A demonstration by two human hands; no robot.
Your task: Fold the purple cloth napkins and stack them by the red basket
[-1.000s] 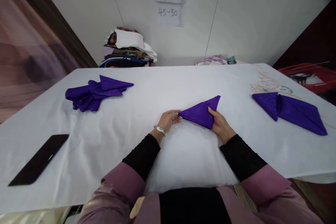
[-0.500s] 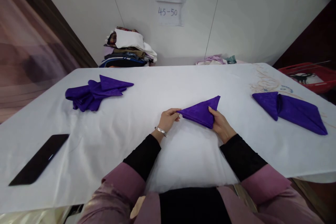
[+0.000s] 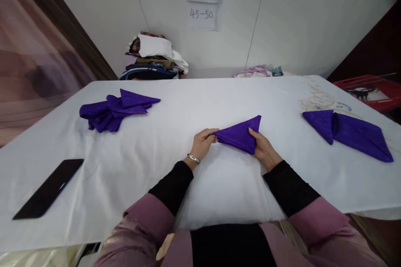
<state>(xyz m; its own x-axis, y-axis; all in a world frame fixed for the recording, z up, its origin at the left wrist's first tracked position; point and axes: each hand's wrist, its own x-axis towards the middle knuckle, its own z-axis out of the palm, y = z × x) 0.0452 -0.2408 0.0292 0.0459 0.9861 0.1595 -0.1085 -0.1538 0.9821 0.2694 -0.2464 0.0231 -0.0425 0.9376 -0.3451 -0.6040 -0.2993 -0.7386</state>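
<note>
A purple cloth napkin, folded into a layered triangle, is held between my two hands above the white tablecloth. My left hand pinches its narrow left corner between thumb and fingers. On the right side, my right hand grips the wide end, thumb on top and the other fingers hidden beneath. The napkin's upper right point sticks up past my right thumb. To the right lies a second purple napkin, folded with a pointed flap. Several gathered folds of purple cloth lie at the left.
A dark phone-like slab rests on the white tablecloth at front left. Folded clothes are stacked behind the table's far edge, with more fabric further right. A red basket stands beyond the right edge.
My left hand has shifted slightly right along the napkin's narrow corner, and its fingers cover a little more of it. The right hand keeps its grip.
</note>
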